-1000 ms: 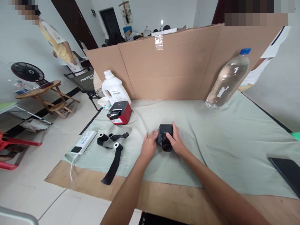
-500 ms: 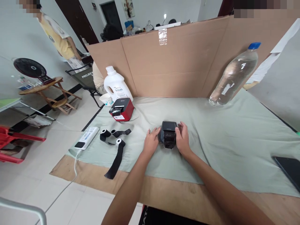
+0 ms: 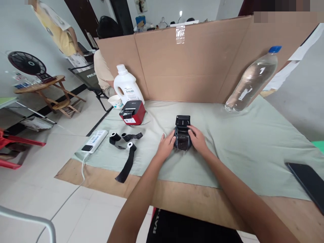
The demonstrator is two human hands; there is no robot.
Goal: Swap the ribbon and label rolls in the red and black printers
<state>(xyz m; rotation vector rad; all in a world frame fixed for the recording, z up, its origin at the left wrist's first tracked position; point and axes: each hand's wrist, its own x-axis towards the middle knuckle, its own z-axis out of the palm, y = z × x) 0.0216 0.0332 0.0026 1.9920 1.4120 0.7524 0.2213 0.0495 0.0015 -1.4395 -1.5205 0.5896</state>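
Between my two hands a small dark portable printer [image 3: 182,138] sits on the green cloth. Its lid [image 3: 182,120] is raised at the back, and shiny black material shows in its body. My left hand [image 3: 165,145] presses against the printer's left side with its fingertips. Opposite it, my right hand [image 3: 198,139] grips the right side, thumb near the front and fingers by the hinge. Off to the left lie several black paper rolls, one [image 3: 128,162] with a strip unrolled toward the table edge.
A red-and-black printer [image 3: 138,113], white jug [image 3: 130,86] and paper cup [image 3: 115,101] stand back left. A power strip [image 3: 95,141] lies left, a phone [image 3: 305,180] right. A large bottle [image 3: 253,82] leans on the cardboard wall [image 3: 187,67]. Two people are beyond.
The printer's lid has swung up and back, exposing its inside. My right hand has shifted toward the hinge side. The seated person behind the cardboard shows more now.
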